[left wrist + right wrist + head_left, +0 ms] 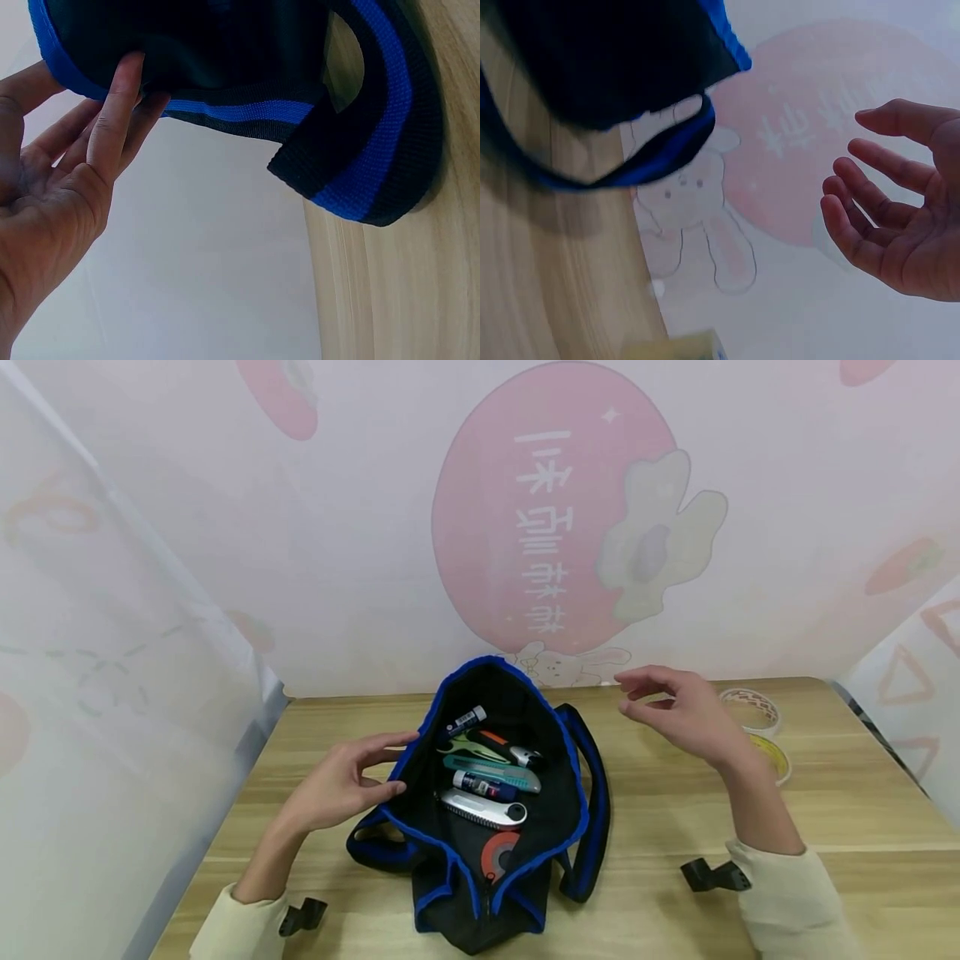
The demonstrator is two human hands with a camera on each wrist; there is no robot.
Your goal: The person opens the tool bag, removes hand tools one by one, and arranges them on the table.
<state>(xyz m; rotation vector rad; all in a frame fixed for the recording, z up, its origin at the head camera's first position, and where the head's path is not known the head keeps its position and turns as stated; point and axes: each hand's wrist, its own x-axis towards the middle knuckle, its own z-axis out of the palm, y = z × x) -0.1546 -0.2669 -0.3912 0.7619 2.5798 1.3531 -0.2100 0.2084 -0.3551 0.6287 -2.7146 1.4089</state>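
Observation:
A black tool bag (471, 852) with blue trim stands on the table, its mouth spread wide. My left hand (341, 781) touches the bag's left side, fingertips and thumb right at the rim. In the left wrist view, the fingers lie against the dark fabric. Inside are a glue stick (467, 720), another glue stick (483, 786), green-handled scissors (474, 747), an orange-and-black tool (498, 743), a teal utility knife (495, 772), a white utility knife (483, 808) and a reddish-orange ring (495, 853). Bent loosely, my right hand (678, 710) hovers right of the bag, holding nothing.
Behind my right hand, a white tape roll (752, 710) and a yellow tape roll (772, 758) lie at the table's right. Strap loops (596, 810) stick out from both sides of the bag. A printed white curtain (360, 568) hangs along the table's back edge.

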